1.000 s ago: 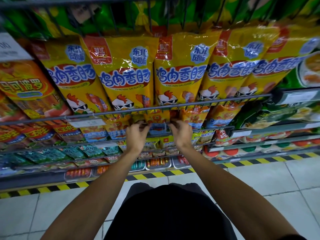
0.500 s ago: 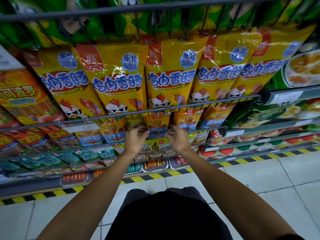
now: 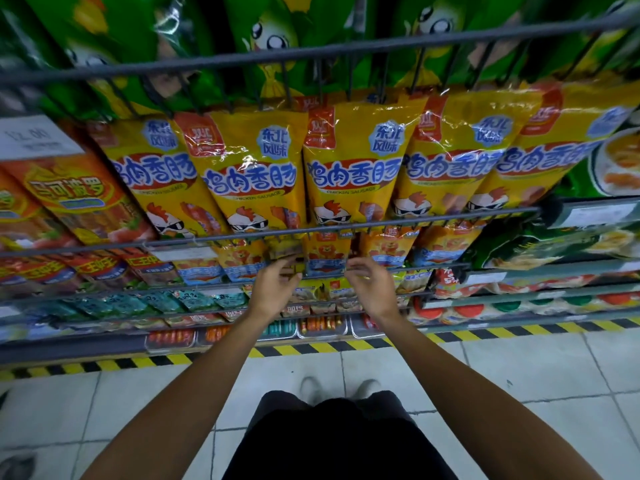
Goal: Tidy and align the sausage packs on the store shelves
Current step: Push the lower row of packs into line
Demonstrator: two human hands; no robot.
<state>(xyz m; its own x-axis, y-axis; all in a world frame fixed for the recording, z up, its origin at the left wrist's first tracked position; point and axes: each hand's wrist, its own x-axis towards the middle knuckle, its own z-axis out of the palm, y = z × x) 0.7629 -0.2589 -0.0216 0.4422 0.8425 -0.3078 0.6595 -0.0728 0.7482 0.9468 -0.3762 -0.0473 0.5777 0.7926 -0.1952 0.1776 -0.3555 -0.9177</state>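
My left hand (image 3: 275,287) and right hand (image 3: 372,285) are up at the second hanging row, one on each side of a small orange sausage pack (image 3: 327,256) that sits just below the lower rail (image 3: 346,227). The left fingers curl in at the pack's nine o'clock edge and seem to pinch it; the right fingers are bent toward its three o'clock edge, though through the motion blur I cannot tell whether they grip or only brush it. I take it from both sides so it can be squared on its hook rather than swung.

The pack is at twelve o'clock from my wrists, in a line of matching orange packs (image 3: 386,249) running off toward three o'clock. Above them hang the big yellow chicken sausage packs (image 3: 349,174), overlapping and fanned like tiles from pegs under the upper rail (image 3: 311,51), which is why their lower ends cover the tops of the small ones.

Both forearms reach up and inward from five and seven o'clock, converging, wrists bent slightly back, palms facing each other. The small packs to the left (image 3: 242,258) look a little uneven; I would judge this row unfinished.
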